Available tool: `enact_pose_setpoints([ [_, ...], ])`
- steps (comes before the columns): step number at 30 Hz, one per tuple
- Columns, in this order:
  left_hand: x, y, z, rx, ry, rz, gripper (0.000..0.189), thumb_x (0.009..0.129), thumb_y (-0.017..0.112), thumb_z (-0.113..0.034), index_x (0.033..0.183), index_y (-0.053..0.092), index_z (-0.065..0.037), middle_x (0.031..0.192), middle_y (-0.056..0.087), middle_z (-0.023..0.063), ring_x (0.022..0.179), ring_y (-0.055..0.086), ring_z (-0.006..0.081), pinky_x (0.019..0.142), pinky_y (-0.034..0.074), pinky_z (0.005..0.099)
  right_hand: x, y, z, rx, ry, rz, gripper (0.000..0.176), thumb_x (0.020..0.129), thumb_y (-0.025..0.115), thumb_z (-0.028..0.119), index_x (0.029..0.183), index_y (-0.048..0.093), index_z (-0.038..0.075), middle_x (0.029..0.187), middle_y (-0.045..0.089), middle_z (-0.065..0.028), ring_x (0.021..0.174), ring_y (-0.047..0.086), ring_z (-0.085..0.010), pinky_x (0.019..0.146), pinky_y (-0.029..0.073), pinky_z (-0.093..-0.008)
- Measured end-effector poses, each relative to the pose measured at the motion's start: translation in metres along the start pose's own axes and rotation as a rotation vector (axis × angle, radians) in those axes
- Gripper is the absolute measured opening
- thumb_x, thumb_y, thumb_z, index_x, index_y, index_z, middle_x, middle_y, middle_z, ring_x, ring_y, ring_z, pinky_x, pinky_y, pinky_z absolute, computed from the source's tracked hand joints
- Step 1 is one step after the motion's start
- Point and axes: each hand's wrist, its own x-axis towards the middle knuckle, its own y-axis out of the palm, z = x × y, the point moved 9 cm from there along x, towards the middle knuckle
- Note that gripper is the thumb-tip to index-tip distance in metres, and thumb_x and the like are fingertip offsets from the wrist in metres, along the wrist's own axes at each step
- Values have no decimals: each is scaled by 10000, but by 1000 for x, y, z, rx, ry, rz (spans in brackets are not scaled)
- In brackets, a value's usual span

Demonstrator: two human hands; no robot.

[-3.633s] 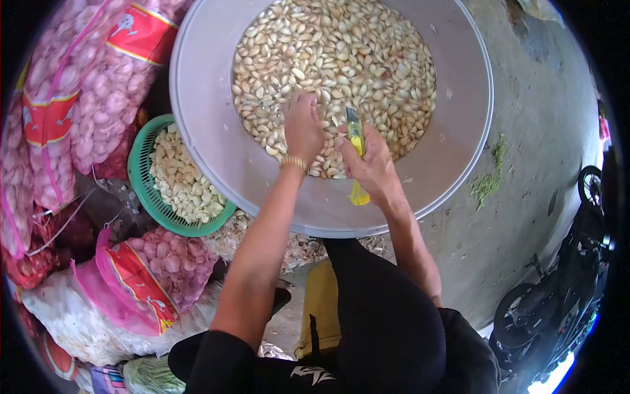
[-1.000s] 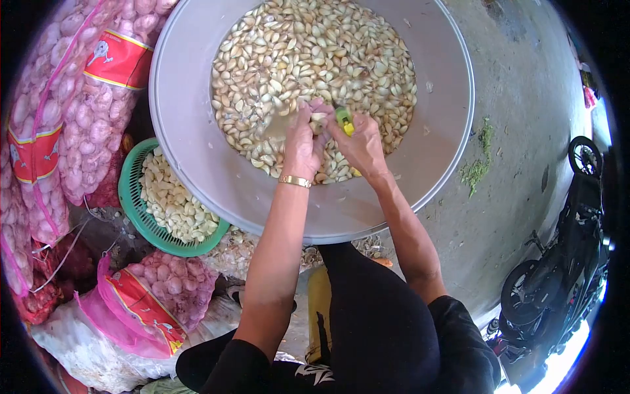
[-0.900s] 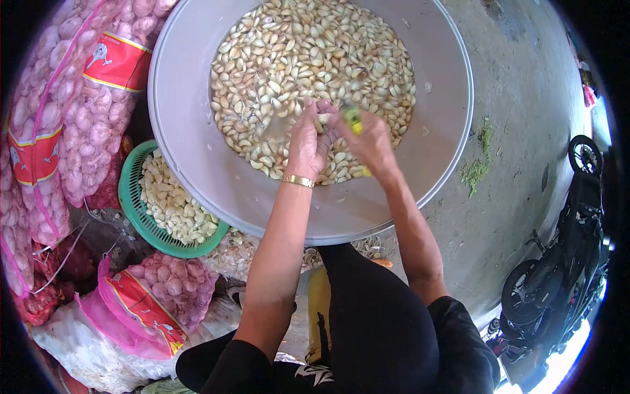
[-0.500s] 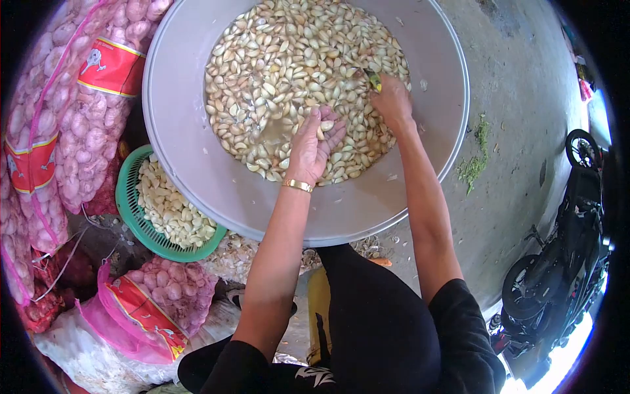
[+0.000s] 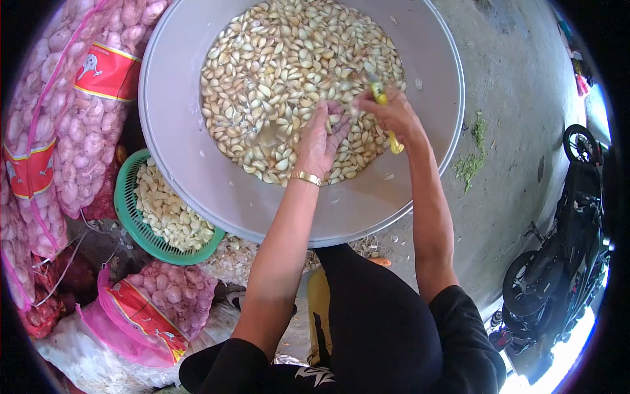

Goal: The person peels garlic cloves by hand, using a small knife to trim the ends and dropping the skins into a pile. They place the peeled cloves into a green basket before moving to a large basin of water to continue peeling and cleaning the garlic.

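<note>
A wide grey tub holds many garlic cloves lying in water. Over the near part of the cloves is my left hand, wearing a gold bracelet at the wrist, palm turned up and fingers curled around a garlic clove. Just to its right, my right hand grips a small knife with a yellow handle; the handle's end sticks out below the palm. The blade is smeared by motion, close above the cloves. My right fingertips come near the left fingers.
A green basket of peeled cloves stands left of the tub. Mesh sacks of garlic bulbs line the left side, with a smaller pink sack nearer. Garlic skins litter the floor. A motorcycle is at the right.
My right hand has lifted and turned with the knife, moving slightly left toward my left hand. My left hand has closed more around the clove.
</note>
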Motion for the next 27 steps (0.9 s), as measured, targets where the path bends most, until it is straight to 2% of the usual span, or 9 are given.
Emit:
enact_pose_setpoints([
  [4, 8, 16, 3, -65, -34, 91, 270, 949, 609, -279, 1037, 578, -25, 1018, 592, 100, 944, 595, 230, 891, 545, 364, -4, 5, 3, -34, -14, -50, 269, 811, 742, 324, 920, 706, 80, 655, 535, 52, 557, 424, -53, 486, 330, -249],
  [6, 12, 2, 4, 4, -9, -39, 197, 919, 657, -201, 1007, 588, -39, 968, 591, 75, 903, 592, 191, 813, 564, 319, 9, -13, 20, 87, -118, -159, 288, 802, 742, 328, 946, 702, 82, 659, 524, 58, 564, 411, -44, 489, 327, -238],
  [7, 11, -1, 5, 10, -10, -42, 197, 919, 657, -201, 1007, 588, -39, 968, 591, 75, 903, 592, 191, 813, 564, 319, 36, -31, 7, -92, -178, -320, 319, 781, 740, 306, 991, 690, 71, 693, 605, -23, 592, 533, -140, 544, 419, -293],
  [8, 9, -3, 5, 1, -24, -39, 178, 904, 671, -165, 998, 590, -38, 962, 589, 72, 882, 591, 180, 777, 565, 297, 60, -33, -7, -87, -175, -321, 319, 781, 740, 306, 991, 690, 71, 693, 605, -23, 592, 533, -140, 544, 419, -293],
  [10, 8, -5, 8, -9, -34, -31, 166, 889, 686, -129, 990, 592, -38, 956, 588, 68, 861, 590, 169, 741, 567, 276, 84, -37, -2, -523, -248, -414, 305, 778, 691, 258, 1006, 677, 55, 955, 692, -170, 914, 651, -375, 803, 504, -435],
  [19, 3, -7, 0, -68, 6, -8, 199, 883, 691, -127, 1023, 598, -20, 993, 587, 74, 908, 606, 211, 741, 562, 264, 88, -26, -20, -705, -117, -342, 331, 741, 647, 236, 1030, 645, 76, 977, 662, -222, 969, 616, -418, 831, 480, -490],
  [23, 3, -9, -1, -99, 11, -7, 208, 905, 668, -159, 1033, 593, -14, 1010, 577, 84, 911, 593, 216, 765, 564, 273, 86, -27, -19, -630, -143, -303, 330, 740, 649, 242, 1011, 642, 55, 984, 657, -226, 963, 599, -438, 835, 474, -498],
  [26, 2, -9, -4, -140, 22, -21, 220, 917, 655, -180, 1036, 586, -8, 1014, 573, 90, 905, 588, 220, 789, 563, 281, 76, -27, -13, -600, -219, -297, 343, 743, 701, 244, 1011, 667, 34, 950, 679, -193, 914, 653, -338, 817, 499, -427],
  [27, 1, -10, -6, -144, 33, -42, 226, 921, 650, -187, 1037, 582, -5, 1013, 572, 92, 900, 586, 223, 800, 562, 284, 61, -29, -8, -414, -160, -253, 323, 745, 724, 248, 984, 678, 36, 893, 683, -154, 849, 649, -283, 783, 495, -392],
])
